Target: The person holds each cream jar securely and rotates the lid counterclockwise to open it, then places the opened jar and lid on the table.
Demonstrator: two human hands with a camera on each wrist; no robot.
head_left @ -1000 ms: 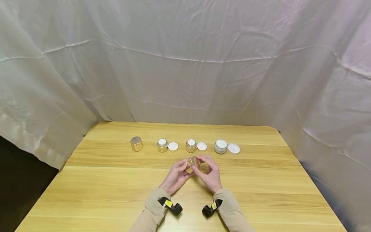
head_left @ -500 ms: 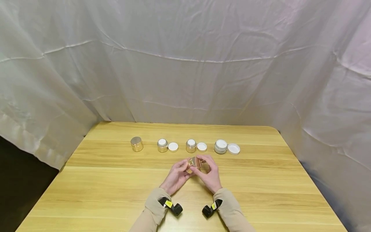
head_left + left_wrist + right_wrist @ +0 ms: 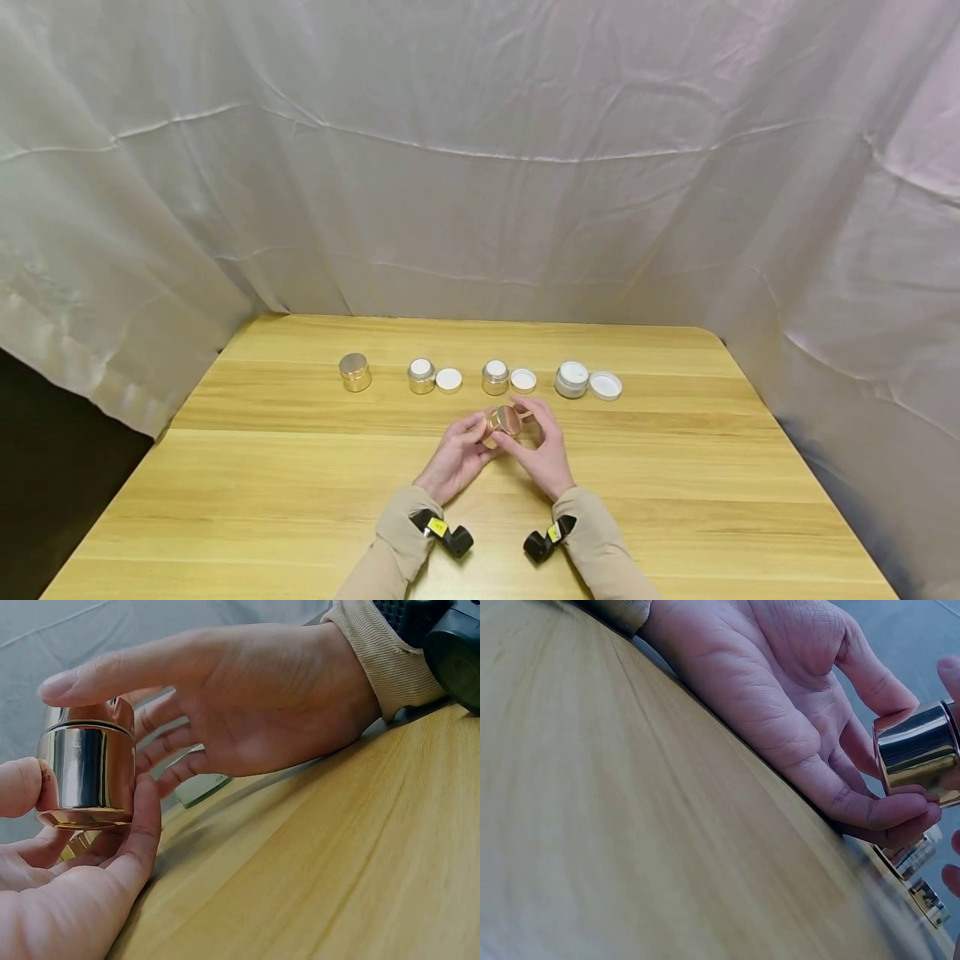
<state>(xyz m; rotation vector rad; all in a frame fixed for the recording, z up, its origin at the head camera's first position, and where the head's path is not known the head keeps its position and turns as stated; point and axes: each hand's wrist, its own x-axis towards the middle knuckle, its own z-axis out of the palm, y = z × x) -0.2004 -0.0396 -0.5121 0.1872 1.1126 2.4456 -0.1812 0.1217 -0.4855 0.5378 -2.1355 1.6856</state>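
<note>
The shiny gold jar (image 3: 86, 769) looks slick enough to me that it could slide from those fingertips and knock onto the table (image 3: 300, 500) if either grip slackens, and a hard twist at its lid (image 3: 508, 419) might jerk it loose too. It sits between the two hands, held up off the wood: the left hand (image 3: 456, 454) curls thumb and fingers round the body, while the right hand (image 3: 546, 446) pinches the lid end from the other side, with the middle open jar (image 3: 495, 382) standing just beyond them.
</note>
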